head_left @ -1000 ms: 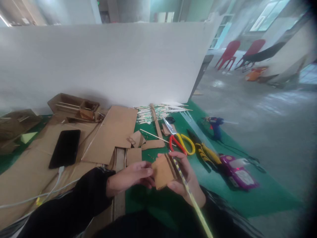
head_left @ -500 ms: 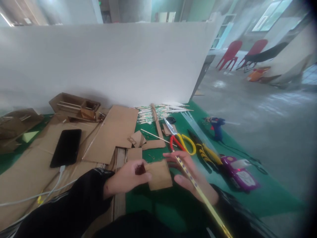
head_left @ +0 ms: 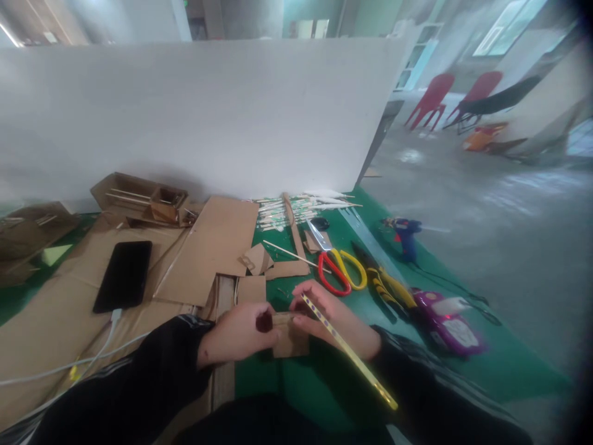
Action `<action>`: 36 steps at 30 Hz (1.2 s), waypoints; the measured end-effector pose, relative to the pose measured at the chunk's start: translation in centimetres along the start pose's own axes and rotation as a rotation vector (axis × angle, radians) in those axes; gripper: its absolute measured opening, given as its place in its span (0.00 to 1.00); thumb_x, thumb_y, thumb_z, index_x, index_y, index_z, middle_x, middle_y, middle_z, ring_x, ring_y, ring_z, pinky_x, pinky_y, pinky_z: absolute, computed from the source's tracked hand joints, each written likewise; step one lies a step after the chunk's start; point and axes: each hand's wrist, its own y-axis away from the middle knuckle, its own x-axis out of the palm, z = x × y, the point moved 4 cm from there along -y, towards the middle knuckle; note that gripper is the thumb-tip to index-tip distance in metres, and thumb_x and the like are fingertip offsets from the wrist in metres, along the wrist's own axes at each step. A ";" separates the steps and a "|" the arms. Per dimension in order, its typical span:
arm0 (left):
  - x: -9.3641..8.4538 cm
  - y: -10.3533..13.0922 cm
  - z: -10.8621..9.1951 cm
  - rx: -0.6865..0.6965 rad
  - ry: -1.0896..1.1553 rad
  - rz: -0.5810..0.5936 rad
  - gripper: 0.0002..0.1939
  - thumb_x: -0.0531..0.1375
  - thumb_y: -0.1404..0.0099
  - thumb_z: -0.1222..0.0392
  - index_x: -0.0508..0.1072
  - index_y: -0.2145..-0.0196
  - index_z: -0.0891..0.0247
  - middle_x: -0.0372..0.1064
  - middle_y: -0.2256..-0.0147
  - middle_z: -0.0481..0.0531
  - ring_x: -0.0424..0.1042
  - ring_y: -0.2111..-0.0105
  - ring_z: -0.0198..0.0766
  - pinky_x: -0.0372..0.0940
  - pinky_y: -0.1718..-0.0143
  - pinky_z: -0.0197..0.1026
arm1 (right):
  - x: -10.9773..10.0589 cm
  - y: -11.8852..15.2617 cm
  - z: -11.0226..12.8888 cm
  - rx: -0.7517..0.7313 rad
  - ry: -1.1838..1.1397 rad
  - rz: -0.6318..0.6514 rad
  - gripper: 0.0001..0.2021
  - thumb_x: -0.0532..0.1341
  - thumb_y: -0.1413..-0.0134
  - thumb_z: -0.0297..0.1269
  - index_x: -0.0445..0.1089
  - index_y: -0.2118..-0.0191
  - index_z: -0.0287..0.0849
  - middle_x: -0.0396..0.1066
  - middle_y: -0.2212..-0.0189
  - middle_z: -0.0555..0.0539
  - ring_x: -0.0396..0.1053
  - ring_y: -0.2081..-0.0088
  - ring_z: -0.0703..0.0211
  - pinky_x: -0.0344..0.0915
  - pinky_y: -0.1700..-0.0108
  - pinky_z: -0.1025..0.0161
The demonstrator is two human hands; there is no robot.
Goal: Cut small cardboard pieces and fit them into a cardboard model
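Between my two hands a small square piece of cardboard [head_left: 291, 343] is held just above the green table top. My left hand [head_left: 243, 334] grips its left edge between thumb and fingers. On the other side, my right hand [head_left: 336, 318] has thumb and fingertips closed on the piece's upper right part. A yellow pencil with purple dots [head_left: 354, 358] lies across that same hand, tucked in the fingers and slanting down to the right. Scissors with red and yellow handles [head_left: 334, 272] lie just beyond my right hand.
To the left, a black phone [head_left: 123, 276] on a white cable rests on cardboard sheets [head_left: 213, 247]. Cardboard boxes [head_left: 139, 198] and a bundle of sticks [head_left: 296, 211] lie along the white partition. Right are pliers [head_left: 389, 287], a purple device [head_left: 449, 324] and a glue gun [head_left: 405, 235].
My right hand has moved left onto the cardboard piece, carrying the pencil with it. The piece has turned and sits slightly further left. My left hand has barely shifted.
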 end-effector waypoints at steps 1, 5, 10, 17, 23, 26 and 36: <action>0.1 -0.1 0.1 0.000 -0.006 0.004 0.11 0.59 0.42 0.52 0.72 0.67 0.62 0.69 0.72 0.46 0.68 0.72 0.37 0.58 0.74 0.35 | 0.0 -0.2 0.0 -0.006 0.013 0.025 0.16 0.62 0.45 0.37 0.56 0.55 0.47 0.66 0.63 0.49 0.67 0.63 0.59 0.67 0.59 0.59; 0.3 -0.2 0.4 -0.009 -0.050 0.005 0.10 0.59 0.42 0.53 0.72 0.68 0.62 0.70 0.73 0.47 0.69 0.72 0.37 0.57 0.74 0.35 | 0.2 -0.7 -0.6 -0.047 0.093 0.073 0.15 0.61 0.44 0.34 0.55 0.55 0.46 0.66 0.64 0.50 0.67 0.65 0.60 0.67 0.61 0.60; 0.5 -0.2 0.2 -0.026 -0.114 -0.012 0.09 0.58 0.41 0.52 0.71 0.70 0.60 0.72 0.73 0.48 0.70 0.72 0.39 0.57 0.75 0.36 | 0.4 -0.9 -1.1 -0.094 0.228 0.049 0.14 0.60 0.44 0.32 0.56 0.55 0.46 0.66 0.66 0.51 0.67 0.66 0.60 0.67 0.63 0.62; -0.3 -0.1 -0.7 -0.048 -0.166 -0.037 0.11 0.58 0.42 0.51 0.68 0.64 0.59 0.72 0.74 0.46 0.71 0.72 0.40 0.57 0.74 0.37 | 0.3 -1.1 -1.5 -0.126 0.278 0.017 0.13 0.59 0.44 0.31 0.56 0.55 0.46 0.66 0.66 0.51 0.67 0.67 0.61 0.67 0.64 0.63; -0.7 0.8 -1.9 0.021 -0.397 -0.217 0.14 0.59 0.42 0.51 0.64 0.61 0.59 0.68 0.69 0.48 0.69 0.68 0.44 0.57 0.69 0.40 | 0.4 -1.2 -1.5 -0.140 0.347 0.012 0.12 0.58 0.43 0.30 0.56 0.55 0.46 0.67 0.66 0.51 0.68 0.68 0.61 0.67 0.64 0.63; -0.3 0.9 -2.6 0.123 -0.478 -0.250 0.07 0.58 0.42 0.57 0.65 0.66 0.59 0.67 0.66 0.49 0.67 0.63 0.44 0.58 0.63 0.42 | 0.3 -1.3 -1.4 -0.141 0.420 -0.005 0.12 0.58 0.44 0.30 0.57 0.55 0.45 0.68 0.66 0.51 0.68 0.67 0.60 0.65 0.63 0.61; -0.4 -0.2 -2.3 0.195 -0.422 -0.199 0.09 0.60 0.43 0.59 0.70 0.62 0.57 0.66 0.63 0.48 0.65 0.59 0.43 0.59 0.56 0.45 | 0.2 -1.2 -1.3 -0.178 0.663 -0.153 0.12 0.61 0.52 0.27 0.66 0.60 0.44 0.70 0.63 0.46 0.65 0.60 0.51 0.58 0.55 0.52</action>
